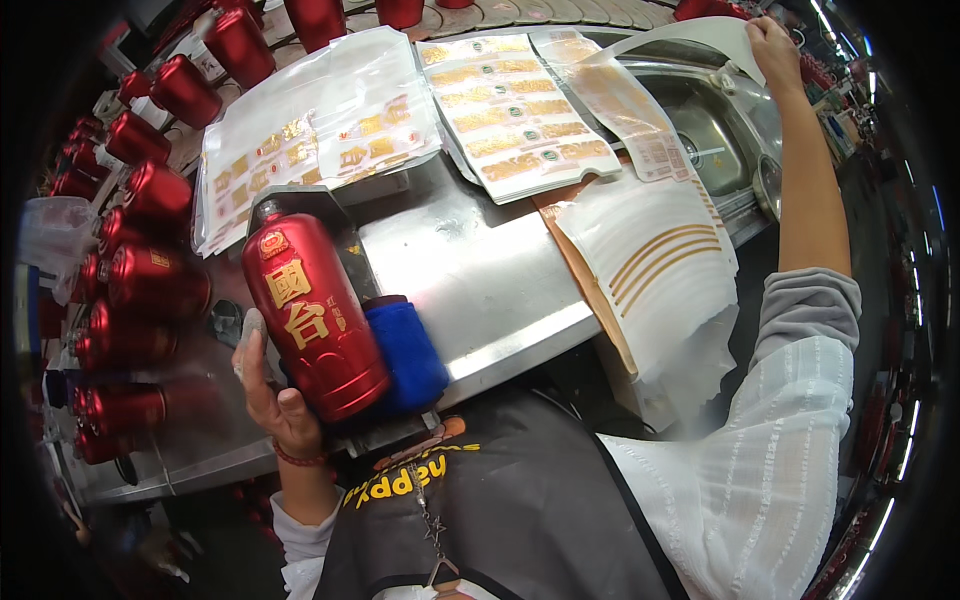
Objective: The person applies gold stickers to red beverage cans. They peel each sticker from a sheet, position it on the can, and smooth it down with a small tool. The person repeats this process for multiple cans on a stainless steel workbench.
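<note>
A red metallic bottle (310, 310) with raised gold characters lies tilted in a dark cradle at the table's front left. My left hand (275, 405) is open along the bottle's left side, fingers stretched and a pale cover on one fingertip. Whether its thumb touches the bottle, I cannot tell. At the far right, my right arm reaches out over the sink. My right hand (775, 55) is closed on the edge of a thin whitish sheet (690, 38), which curves away to the left above the basin. A blue cloth (408, 355) sits against the bottle's right side.
Sheets of gold transfers (375, 140) and a stack with gold bands (515, 110) cover the back of the metal table (470, 270). A sheet with curved gold stripes (660, 260) overhangs the front edge, near the steel sink (715, 130). Several red bottles (155, 280) stand left.
</note>
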`<action>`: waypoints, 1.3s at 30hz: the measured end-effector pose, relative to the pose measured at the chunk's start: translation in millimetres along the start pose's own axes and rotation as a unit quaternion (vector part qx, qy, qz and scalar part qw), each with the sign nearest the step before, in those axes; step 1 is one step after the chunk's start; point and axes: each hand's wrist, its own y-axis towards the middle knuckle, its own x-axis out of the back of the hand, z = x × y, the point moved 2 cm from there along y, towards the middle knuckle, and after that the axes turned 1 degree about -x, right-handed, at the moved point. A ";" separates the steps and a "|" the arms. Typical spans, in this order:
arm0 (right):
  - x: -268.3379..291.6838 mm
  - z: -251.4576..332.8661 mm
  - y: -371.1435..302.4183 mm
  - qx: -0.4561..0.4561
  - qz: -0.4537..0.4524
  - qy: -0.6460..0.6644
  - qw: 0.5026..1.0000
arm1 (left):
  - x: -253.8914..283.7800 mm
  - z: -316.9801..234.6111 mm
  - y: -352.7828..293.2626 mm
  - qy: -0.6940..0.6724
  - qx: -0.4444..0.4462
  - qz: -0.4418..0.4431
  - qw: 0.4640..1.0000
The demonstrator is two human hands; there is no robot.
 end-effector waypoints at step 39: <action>84.5 222.9 -174.7 0.126 0.193 0.492 0.840 | 2.4 -37.7 14.7 0.033 -0.009 0.093 0.995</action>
